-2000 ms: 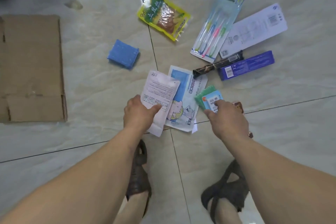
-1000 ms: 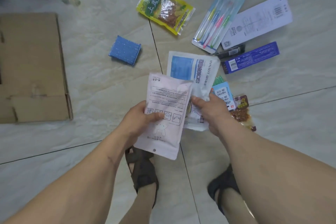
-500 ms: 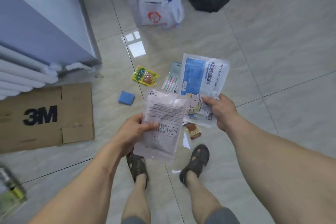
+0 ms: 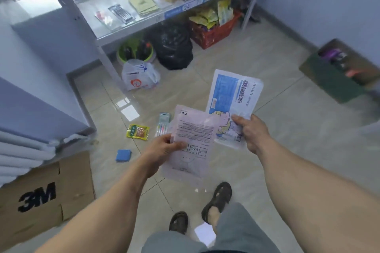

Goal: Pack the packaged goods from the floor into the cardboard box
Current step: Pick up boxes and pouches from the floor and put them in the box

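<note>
Above the floor, left hand (image 4: 159,148) pinches pink packet (image 4: 192,141), right hand (image 4: 251,132) pinches blue packet (image 4: 233,104), both lengthwise upright.

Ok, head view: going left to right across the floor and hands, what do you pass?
Cardboard box → blue pad → yellow snack packet → toothbrush pack → left hand → pink packet → right hand.

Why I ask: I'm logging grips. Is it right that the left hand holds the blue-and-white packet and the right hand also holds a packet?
Not quite. In the head view the left hand holds the pale pink packet; the blue-and-white packet is in the right hand.
</note>
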